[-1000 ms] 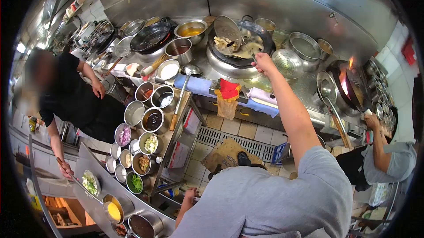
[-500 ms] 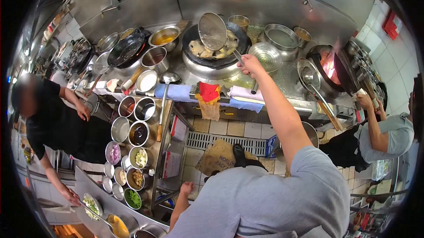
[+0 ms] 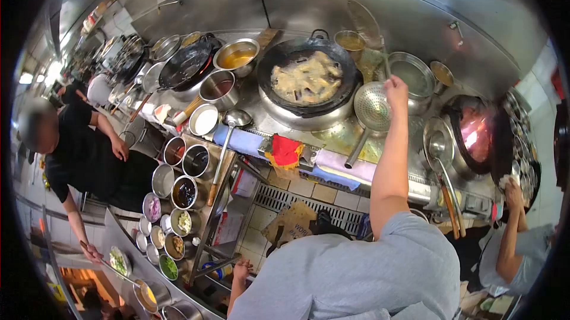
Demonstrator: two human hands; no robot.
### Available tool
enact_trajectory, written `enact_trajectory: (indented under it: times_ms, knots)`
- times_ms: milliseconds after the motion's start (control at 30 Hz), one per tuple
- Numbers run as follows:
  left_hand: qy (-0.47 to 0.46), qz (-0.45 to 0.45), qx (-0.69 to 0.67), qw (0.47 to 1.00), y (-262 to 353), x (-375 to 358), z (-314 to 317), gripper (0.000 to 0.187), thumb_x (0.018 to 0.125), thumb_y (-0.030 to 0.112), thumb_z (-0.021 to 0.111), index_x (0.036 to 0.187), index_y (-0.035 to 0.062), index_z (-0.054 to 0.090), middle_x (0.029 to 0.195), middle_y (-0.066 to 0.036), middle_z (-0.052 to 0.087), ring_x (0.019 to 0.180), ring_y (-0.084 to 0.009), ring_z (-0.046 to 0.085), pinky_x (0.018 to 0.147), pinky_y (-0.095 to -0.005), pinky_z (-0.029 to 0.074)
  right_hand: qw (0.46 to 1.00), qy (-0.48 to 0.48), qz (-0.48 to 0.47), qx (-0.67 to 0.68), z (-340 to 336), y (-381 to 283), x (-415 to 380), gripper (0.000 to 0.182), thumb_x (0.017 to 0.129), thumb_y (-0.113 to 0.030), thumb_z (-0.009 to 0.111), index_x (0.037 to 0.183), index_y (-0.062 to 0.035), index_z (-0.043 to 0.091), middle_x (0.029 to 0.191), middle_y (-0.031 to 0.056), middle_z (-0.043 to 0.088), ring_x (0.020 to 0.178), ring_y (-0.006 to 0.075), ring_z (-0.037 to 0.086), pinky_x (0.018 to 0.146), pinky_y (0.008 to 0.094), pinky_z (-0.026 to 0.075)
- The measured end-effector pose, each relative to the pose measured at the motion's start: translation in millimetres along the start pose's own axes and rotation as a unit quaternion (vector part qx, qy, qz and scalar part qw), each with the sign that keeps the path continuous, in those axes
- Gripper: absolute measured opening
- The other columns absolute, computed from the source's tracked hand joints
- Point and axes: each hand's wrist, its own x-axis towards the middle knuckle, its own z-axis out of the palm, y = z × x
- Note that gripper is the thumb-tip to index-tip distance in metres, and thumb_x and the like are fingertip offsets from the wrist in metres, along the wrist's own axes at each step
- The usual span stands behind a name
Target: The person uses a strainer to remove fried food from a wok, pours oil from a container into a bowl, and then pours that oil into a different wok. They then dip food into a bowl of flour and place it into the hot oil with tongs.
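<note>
My right hand is closed round the handle of a wire-mesh skimmer. The skimmer's round head is raised and tilted near the back wall, smeared by motion. To its left, a black wok on the burner holds pale, battered-looking pieces frying in oil. Just left of my right hand, a perforated metal strainer lies on the stove top with its handle pointing to the front. Low at my left side hangs my left hand, fingers curled, with nothing visible in it, away from the stove.
Metal pots with sauces and cut ingredients crowd the left cart. A ladle lies at the stove's front edge. Flames burn at the right wok, beside a person's hand. Another person stands at left holding a ladle.
My right hand has moved the skimmer from over the wok up and right toward the back wall, uncovering the frying pieces. My view has turned slightly right. The left hand stays low.
</note>
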Motion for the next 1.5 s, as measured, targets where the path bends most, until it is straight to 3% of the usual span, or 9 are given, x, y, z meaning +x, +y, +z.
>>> enact_trajectory:
  times_ms: [200,300,367,433,500,633,833,1067,1500]
  knots:
    - [0.023,-0.084,0.046,0.995,23.9,-28.0,27.4,0.014,0.086,0.020,0.052,0.084,0.0061,0.050,0.063,-0.004,0.053,0.046,-0.0153,0.048,0.039,-0.0263,0.037,0.915,-0.024,-0.075,-0.395,37.3,54.4,119.5,0.028,0.079,-0.016,0.053,0.099,0.0015,0.060,0.090,0.0159,0.063,0.078,0.0214,0.060,0.070,0.0317,0.046]
    - [-0.084,-0.231,-0.277,0.929,-40.4,2.0,7.3,0.012,0.085,0.018,0.051,0.080,0.0063,0.051,0.059,-0.003,0.050,0.047,-0.0152,0.048,0.039,-0.0264,0.036,0.974,-0.015,-0.045,-0.223,27.8,83.5,121.5,0.029,0.081,-0.016,0.050,0.105,-0.0020,0.057,0.082,0.0126,0.063,0.065,0.0182,0.058,0.056,0.0300,0.046]
    - [-0.044,0.104,0.152,0.982,-34.0,-0.5,13.6,0.009,0.083,0.015,0.051,0.081,0.0061,0.051,0.059,-0.004,0.050,0.050,-0.0157,0.049,0.039,-0.0276,0.035,0.996,-0.040,0.043,-0.065,2.9,31.2,59.3,0.034,0.083,-0.014,0.047,0.115,-0.0037,0.049,0.076,0.0087,0.059,0.050,0.0118,0.048,0.039,0.0247,0.038]
    - [-0.069,-0.079,0.060,0.993,-7.5,18.2,8.6,0.008,0.081,0.014,0.051,0.081,0.0052,0.050,0.064,-0.005,0.051,0.056,-0.0163,0.050,0.042,-0.0301,0.038,0.993,-0.075,0.095,-0.009,-6.0,-10.6,11.0,0.036,0.084,-0.013,0.046,0.119,-0.0042,0.044,0.075,0.0075,0.057,0.047,0.0089,0.043,0.036,0.0221,0.032]
    - [-0.100,0.238,0.327,0.909,-7.4,62.1,-0.3,0.017,0.082,0.022,0.048,0.076,0.0063,0.052,0.066,-0.007,0.053,0.055,-0.0159,0.050,0.043,-0.0320,0.038,0.981,-0.108,0.153,0.047,-16.8,-29.7,-17.5,0.039,0.085,-0.012,0.044,0.123,-0.0047,0.039,0.074,0.0064,0.055,0.043,0.0061,0.038,0.033,0.0195,0.027]
    - [-0.109,-0.086,0.087,0.986,-34.1,152.3,-7.6,0.032,0.084,0.036,0.043,0.082,0.0069,0.056,0.068,-0.005,0.059,0.055,-0.0148,0.052,0.046,-0.0327,0.041,0.977,-0.132,0.161,0.049,5.3,-32.3,-51.0,0.038,0.087,-0.014,0.041,0.123,-0.0015,0.039,0.075,0.0076,0.056,0.045,0.0081,0.042,0.036,0.0214,0.032]
    - [-0.128,0.068,0.051,0.988,85.1,184.3,19.2,0.022,0.084,0.026,0.054,0.093,0.0061,0.054,0.064,0.000,0.052,0.053,-0.0097,0.049,0.044,-0.0235,0.038,0.969,-0.162,0.133,-0.130,31.2,-33.2,-64.1,0.031,0.086,-0.012,0.040,0.116,-0.0032,0.041,0.078,0.0082,0.053,0.044,0.0078,0.038,0.035,0.0211,0.031]
    - [-0.120,0.045,0.064,0.990,71.2,188.1,1.2,0.022,0.085,0.025,0.055,0.091,0.0035,0.055,0.071,-0.005,0.058,0.056,-0.0119,0.053,0.050,-0.0250,0.043,0.830,-0.278,0.468,0.121,42.7,-86.3,-101.9,0.008,0.082,0.002,0.039,0.088,0.0040,0.043,0.072,0.0085,0.053,0.047,0.0071,0.045,0.036,0.0165,0.040]
    - [-0.138,-0.098,0.121,0.978,-8.8,128.2,-43.2,0.024,0.083,0.032,0.052,0.099,0.0139,0.051,0.075,-0.003,0.059,0.061,-0.0159,0.056,0.052,-0.0354,0.039,0.627,-0.203,0.567,0.494,102.8,-20.0,-121.8,0.016,0.079,0.004,0.031,0.094,0.0101,0.032,0.082,0.0138,0.051,0.044,0.0080,0.042,0.036,0.0169,0.040]
